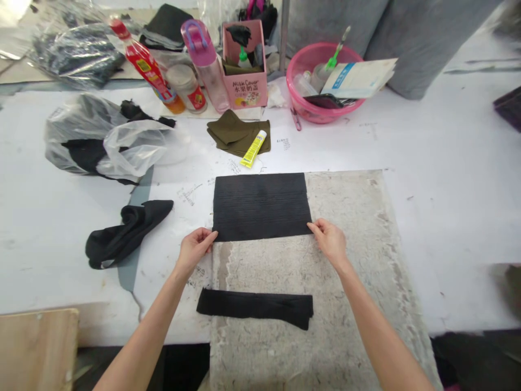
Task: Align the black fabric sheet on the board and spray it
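A black ribbed fabric piece (261, 207) lies flat across the top of a worn grey-beige cloth (350, 260). With thumb and fingers pinched, my left hand (197, 245) grips its near left corner. My right hand (329, 239) pinches the near right corner in the same way. Closer to me, a folded black fabric strip (256, 307) rests across the grey-beige cloth, apart from both hands. Off to the left on the white table (448, 217) sits a crumpled black fabric bundle (126, 231).
Beyond the fabric, a yellow tube (253, 149) lies on olive cloth pieces (228, 130). Along the back stand a pink basin (321, 111), a pink box (246, 89), a pink bottle (211, 76), a jar (185, 89) and a red bottle (146, 68). A plastic bag (138, 146) holds black scraps.
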Tool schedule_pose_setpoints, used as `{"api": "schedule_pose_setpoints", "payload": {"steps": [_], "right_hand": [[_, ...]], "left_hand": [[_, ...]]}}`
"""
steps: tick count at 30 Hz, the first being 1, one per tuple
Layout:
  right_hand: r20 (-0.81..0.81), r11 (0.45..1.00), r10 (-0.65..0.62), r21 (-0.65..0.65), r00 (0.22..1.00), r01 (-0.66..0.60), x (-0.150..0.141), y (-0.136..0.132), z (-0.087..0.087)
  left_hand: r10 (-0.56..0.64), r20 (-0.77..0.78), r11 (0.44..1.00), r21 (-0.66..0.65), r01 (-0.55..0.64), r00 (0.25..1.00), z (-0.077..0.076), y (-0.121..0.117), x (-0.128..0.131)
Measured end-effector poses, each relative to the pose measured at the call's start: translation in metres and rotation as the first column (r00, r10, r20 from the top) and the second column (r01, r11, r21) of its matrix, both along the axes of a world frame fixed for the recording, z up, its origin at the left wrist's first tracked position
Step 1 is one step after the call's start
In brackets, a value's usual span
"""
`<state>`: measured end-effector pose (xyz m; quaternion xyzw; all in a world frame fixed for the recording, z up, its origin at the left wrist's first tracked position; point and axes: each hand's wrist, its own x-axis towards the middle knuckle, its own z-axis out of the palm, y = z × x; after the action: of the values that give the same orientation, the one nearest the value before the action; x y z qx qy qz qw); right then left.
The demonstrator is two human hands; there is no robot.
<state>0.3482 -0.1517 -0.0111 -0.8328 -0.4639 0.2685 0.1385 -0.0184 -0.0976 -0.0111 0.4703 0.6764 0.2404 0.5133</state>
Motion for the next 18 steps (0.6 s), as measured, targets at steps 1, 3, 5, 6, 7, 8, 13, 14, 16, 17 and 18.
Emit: {"api": "schedule_pose_setpoints", "payload": {"steps": [1,3,5,6,7,8,13,14,16,17,18], "right_hand": [[0.008,1.0,0.002,-0.002,1.0,-0.002,0.0002,0.0001,-0.0001],[0.021,1.0,0.011,-0.004,1.0,-0.011,0.0007,0.0005,-0.0008],[0.039,1.0,0.018,-0.007,0.999,-0.018,0.001,0.001,-0.0019],[0.051,1.0,0.02,-0.011,0.999,-0.019,0.001,0.0011,-0.0025],[0.064,1.0,0.02,-0.015,0.998,-0.019,0.0009,0.0011,-0.003],[0.077,1.0,0.019,-0.017,0.997,-0.018,0.0007,0.001,-0.0035],[0.135,1.0,0.017,0.016,0.991,-0.02,-0.0015,-0.0006,-0.0054],[0.145,1.0,0.005,0.029,0.989,-0.009,-0.002,-0.0007,-0.0059],[0.156,0.998,-0.035,0.062,0.987,0.025,-0.0028,-0.0005,-0.007],[0.156,0.996,-0.056,0.084,0.986,0.043,-0.003,-0.0006,-0.0077],[0.152,0.993,-0.074,0.106,0.986,0.058,-0.0031,-0.0012,-0.0085]], "left_hand": [[0.003,0.004,1.0,0.001,-0.003,1.0,-0.0005,0.0002,0.0003],[0.011,0.01,1.0,0.0,-0.011,1.0,-0.0014,0.0009,0.0009],[0.022,0.011,1.0,0.005,-0.023,1.0,-0.002,0.0019,0.0013],[0.027,0.012,1.0,0.009,-0.027,1.0,-0.0022,0.0024,0.0015],[0.031,0.014,0.999,0.013,-0.032,0.999,-0.0021,0.0028,0.0018],[0.036,0.017,0.999,0.017,-0.037,0.999,-0.002,0.0031,0.002],[0.055,0.031,0.998,0.028,-0.056,0.998,-0.0023,0.0031,0.0036],[0.057,0.029,0.998,0.035,-0.058,0.998,-0.0026,0.0032,0.004],[0.065,0.024,0.997,0.05,-0.066,0.998,-0.0033,0.0036,0.0047],[0.072,0.027,0.996,0.056,-0.073,0.997,-0.0037,0.0039,0.0048],[0.078,0.033,0.995,0.06,-0.08,0.996,-0.0042,0.0044,0.0046]]}}
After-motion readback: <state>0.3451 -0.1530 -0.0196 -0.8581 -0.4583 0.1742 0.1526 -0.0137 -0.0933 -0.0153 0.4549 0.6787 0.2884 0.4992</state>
